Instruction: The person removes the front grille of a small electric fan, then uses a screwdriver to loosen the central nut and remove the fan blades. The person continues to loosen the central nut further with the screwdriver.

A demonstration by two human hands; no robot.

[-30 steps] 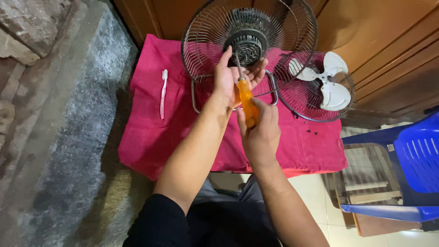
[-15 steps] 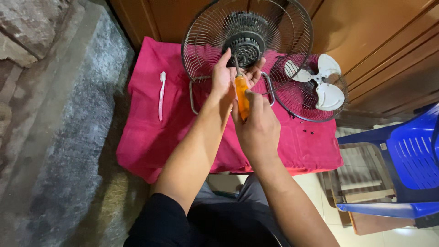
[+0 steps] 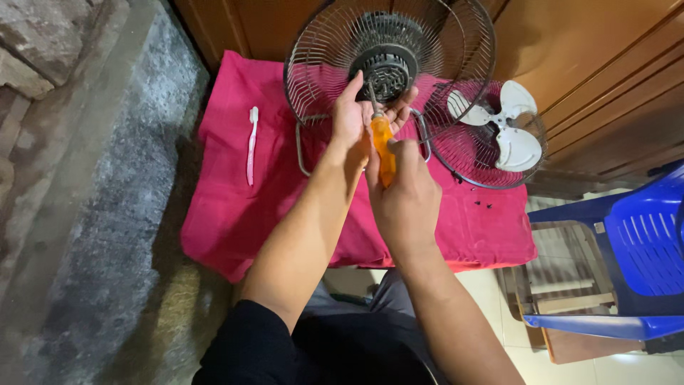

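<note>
Wooden cabinet doors (image 3: pixel 584 57) stand behind the work, rough stone (image 3: pixel 64 178) runs along the left side, and a pink towel (image 3: pixel 235 214) is spread over the low bench as a work mat. On the towel the rear fan guard (image 3: pixel 320 64), a dark wire cage with its black motor hub (image 3: pixel 387 69) at the centre, stands upright on a bent metal stand (image 3: pixel 303 153). Left hand (image 3: pixel 350 117): fingers spread and curled round the lower part of the hub from the left, steadying it. Right hand (image 3: pixel 403 189): closed tight round the orange handle of a screwdriver (image 3: pixel 383 146), the shaft angled up and its tip at the underside of the hub; the exact screw cannot be made out. State of disassembly as it lies: front guard (image 3: pixel 470 153) already off and lying flat on the towel to the right, with the white three-blade propeller (image 3: pixel 506 128) resting inside it, so the blade is also off its shaft. A few small dark screws (image 3: pixel 486 205) lie loose on the towel just below that guard. Judgement: work is well along, and the hub and rear guard fastening remains in hand, not yet separated. A pink toothbrush (image 3: pixel 251 146) lies apart on the towel's left, untouched. A blue plastic chair (image 3: pixel 634 257) stands at the right.
</note>
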